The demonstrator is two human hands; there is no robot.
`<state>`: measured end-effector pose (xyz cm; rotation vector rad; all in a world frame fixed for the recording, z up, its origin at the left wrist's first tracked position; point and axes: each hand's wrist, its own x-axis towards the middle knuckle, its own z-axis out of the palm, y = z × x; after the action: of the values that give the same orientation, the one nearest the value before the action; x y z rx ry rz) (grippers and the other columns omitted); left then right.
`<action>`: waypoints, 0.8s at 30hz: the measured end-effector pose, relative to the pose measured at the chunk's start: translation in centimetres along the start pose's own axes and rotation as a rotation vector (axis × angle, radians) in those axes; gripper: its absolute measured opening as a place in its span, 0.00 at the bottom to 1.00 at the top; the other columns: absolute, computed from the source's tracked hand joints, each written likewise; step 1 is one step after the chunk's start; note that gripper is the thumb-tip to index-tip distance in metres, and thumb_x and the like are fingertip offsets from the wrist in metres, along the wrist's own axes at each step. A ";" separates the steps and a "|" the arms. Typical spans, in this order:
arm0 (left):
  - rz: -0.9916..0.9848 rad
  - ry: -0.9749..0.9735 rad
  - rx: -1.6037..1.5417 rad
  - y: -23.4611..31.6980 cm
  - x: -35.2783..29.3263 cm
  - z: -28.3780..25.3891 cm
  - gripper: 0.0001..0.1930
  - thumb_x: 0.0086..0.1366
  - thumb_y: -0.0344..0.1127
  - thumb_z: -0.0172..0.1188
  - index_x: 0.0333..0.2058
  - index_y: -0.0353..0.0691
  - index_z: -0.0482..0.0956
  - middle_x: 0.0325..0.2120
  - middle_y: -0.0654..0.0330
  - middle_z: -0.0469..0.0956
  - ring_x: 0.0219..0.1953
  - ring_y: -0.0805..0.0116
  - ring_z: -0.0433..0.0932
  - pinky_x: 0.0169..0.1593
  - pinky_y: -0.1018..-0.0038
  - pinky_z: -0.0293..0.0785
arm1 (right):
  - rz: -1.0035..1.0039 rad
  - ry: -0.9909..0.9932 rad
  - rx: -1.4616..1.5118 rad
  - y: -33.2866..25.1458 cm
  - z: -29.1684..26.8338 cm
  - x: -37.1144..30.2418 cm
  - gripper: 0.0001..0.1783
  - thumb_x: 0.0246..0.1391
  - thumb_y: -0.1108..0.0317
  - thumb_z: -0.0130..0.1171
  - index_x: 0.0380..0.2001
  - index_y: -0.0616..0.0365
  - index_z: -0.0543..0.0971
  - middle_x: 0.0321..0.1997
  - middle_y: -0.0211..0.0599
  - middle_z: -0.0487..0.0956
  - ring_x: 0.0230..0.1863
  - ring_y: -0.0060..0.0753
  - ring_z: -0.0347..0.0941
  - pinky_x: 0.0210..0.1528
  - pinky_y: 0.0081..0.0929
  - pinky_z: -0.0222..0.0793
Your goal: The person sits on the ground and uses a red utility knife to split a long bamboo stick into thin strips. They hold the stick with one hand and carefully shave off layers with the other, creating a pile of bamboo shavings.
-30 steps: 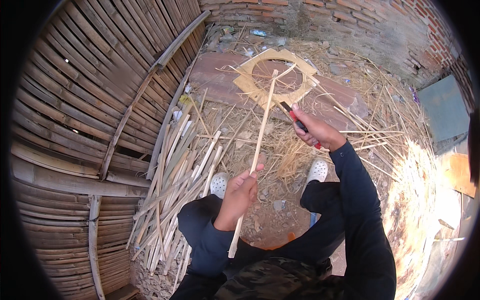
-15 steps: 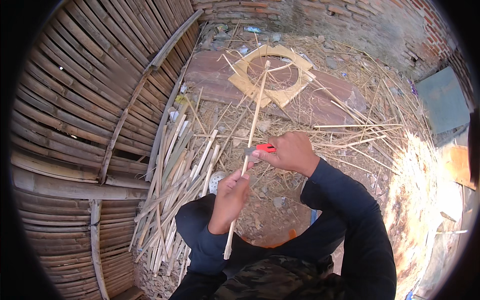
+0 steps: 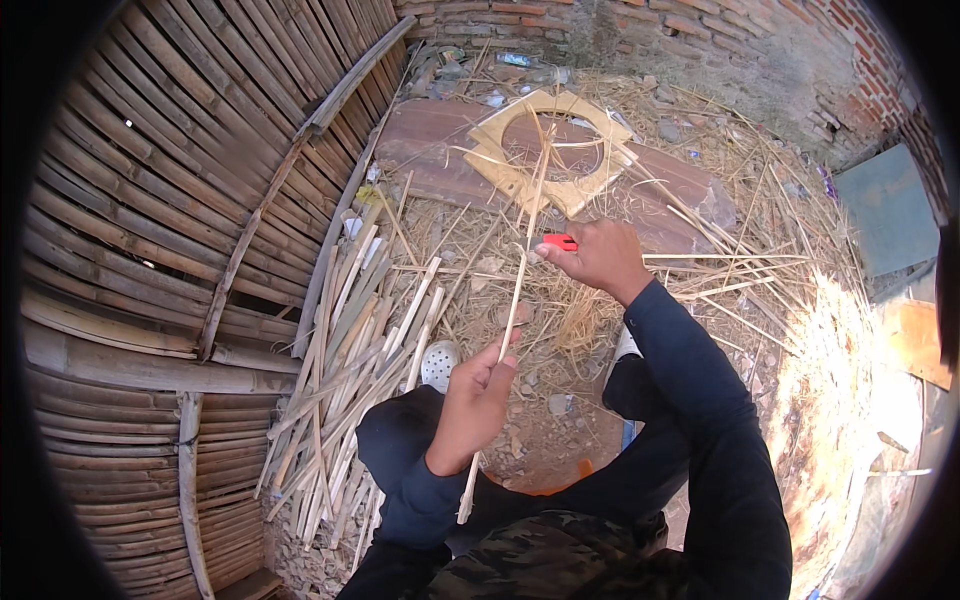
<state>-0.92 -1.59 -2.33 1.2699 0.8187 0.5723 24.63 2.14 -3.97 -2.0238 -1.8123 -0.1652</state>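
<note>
1. Head view, left hand (image 3: 474, 405): fingers closed around a pale, slender strip (image 3: 517, 290), which slants from near the lap up and away from the person.
2. Head view, right hand (image 3: 603, 256): closed on a red-handled knife (image 3: 558, 242), its blade end at the strip's upper half; contact appears likely, though the blade is too small to confirm.
3. Head view, surroundings: the strip's far end overlaps a tan board with a round hole (image 3: 505, 178), above a brown plank (image 3: 420, 135). Loose strips (image 3: 345, 360) lie heaped at left, beside a white shoe (image 3: 440, 366).
</note>
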 end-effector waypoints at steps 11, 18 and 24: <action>-0.049 -0.157 0.031 -0.1 -1.0 1.1 0.19 0.71 0.31 0.47 0.59 0.35 0.68 0.19 0.79 0.57 0.20 0.89 0.51 0.23 0.85 0.47 | 0.332 0.051 -0.150 8.6 0.5 3.1 0.42 0.53 0.28 0.42 0.21 0.60 0.82 0.18 0.50 0.78 0.24 0.52 0.77 0.26 0.45 0.70; 0.151 -0.036 0.357 -0.8 -0.3 1.1 0.18 0.68 0.31 0.50 0.55 0.32 0.71 0.15 0.68 0.61 0.18 0.83 0.57 0.23 0.80 0.56 | 0.598 -0.091 0.390 10.7 1.4 3.4 0.43 0.56 0.28 0.39 0.11 0.59 0.73 0.13 0.42 0.71 0.16 0.41 0.69 0.21 0.38 0.63; 0.304 0.210 0.719 0.6 0.0 0.8 0.19 0.63 0.31 0.53 0.52 0.28 0.72 0.11 0.50 0.64 0.11 0.66 0.66 0.20 0.71 0.62 | 0.627 -0.411 1.025 5.3 1.1 -0.2 0.39 0.58 0.30 0.39 0.10 0.53 0.64 0.09 0.27 0.59 0.12 0.27 0.56 0.17 0.31 0.52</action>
<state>-0.27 -1.93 -1.69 2.0405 1.0638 0.6892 29.50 2.00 -6.26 -1.7330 -0.9572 1.1714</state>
